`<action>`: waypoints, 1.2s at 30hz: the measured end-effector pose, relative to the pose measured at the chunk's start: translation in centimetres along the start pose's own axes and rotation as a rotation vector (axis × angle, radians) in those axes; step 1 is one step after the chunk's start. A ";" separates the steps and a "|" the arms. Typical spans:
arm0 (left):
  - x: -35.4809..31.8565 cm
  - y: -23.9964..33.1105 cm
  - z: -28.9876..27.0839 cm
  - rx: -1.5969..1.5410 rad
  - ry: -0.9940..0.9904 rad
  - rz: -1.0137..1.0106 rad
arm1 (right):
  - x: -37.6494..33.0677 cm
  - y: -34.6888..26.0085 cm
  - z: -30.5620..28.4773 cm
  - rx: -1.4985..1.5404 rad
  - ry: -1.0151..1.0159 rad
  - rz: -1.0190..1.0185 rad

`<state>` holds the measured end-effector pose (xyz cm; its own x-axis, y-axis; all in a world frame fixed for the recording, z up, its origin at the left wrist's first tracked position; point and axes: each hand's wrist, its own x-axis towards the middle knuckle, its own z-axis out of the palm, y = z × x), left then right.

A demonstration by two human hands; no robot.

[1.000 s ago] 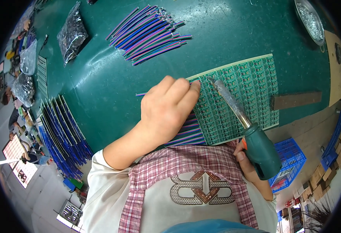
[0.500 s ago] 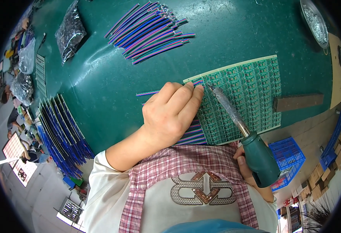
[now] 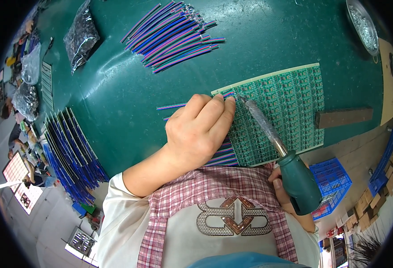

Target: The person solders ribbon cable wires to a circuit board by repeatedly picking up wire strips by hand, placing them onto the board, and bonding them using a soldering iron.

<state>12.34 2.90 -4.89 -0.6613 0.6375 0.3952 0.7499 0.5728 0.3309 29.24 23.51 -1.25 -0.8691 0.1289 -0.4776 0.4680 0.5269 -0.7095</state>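
My left hand [image 3: 201, 125] is closed, its fingertips pinching a short multicoloured ribbon wire [image 3: 172, 106] against the upper left corner of a green circuit board panel [image 3: 281, 102]. More such wires [image 3: 225, 154] stick out from the panel's left edge, partly under my hand. My right hand [image 3: 278, 181] is wrapped round the green handle of a soldering iron [image 3: 299, 183], which hides most of it. The iron's wrapped shaft slants up to the left over the panel. Its tip is close to the held wire's end; whether they touch I cannot tell.
A brown bar [image 3: 344, 117] lies over the panel's right edge. Loose ribbon wires [image 3: 174, 35] are piled at the back. Wired boards [image 3: 73, 156] stand stacked at left, below a dark plastic bag [image 3: 82, 38]. A metal dish [image 3: 363, 27] sits far right; a blue crate [image 3: 333, 183] is below the table.
My left hand has shifted very slightly to the right, still pinching the wire. The soldering iron and panel stay almost where they were.
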 end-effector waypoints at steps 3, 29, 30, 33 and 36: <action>0.0 0.0 0.0 0.001 0.003 -0.002 | -0.2 0.2 -0.4 0.041 -0.049 0.000; -0.1 -0.1 -0.2 -0.006 -0.011 0.010 | -1.0 1.4 0.0 -0.219 -0.081 -0.062; -0.1 -0.2 -0.2 -0.007 -0.009 0.014 | -1.0 1.4 0.1 -0.132 -0.047 -0.063; -0.1 -0.3 -0.1 -0.010 -0.005 0.020 | -1.4 1.8 0.3 -0.039 -0.033 0.025; 0.0 -0.2 -0.1 -0.021 -0.001 0.019 | -1.8 2.5 0.6 -0.050 0.003 0.021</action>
<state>12.17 2.69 -4.88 -0.6469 0.6486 0.4011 0.7626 0.5498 0.3408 32.09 24.05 -2.49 -0.8596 0.1427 -0.4906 0.4777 0.5652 -0.6725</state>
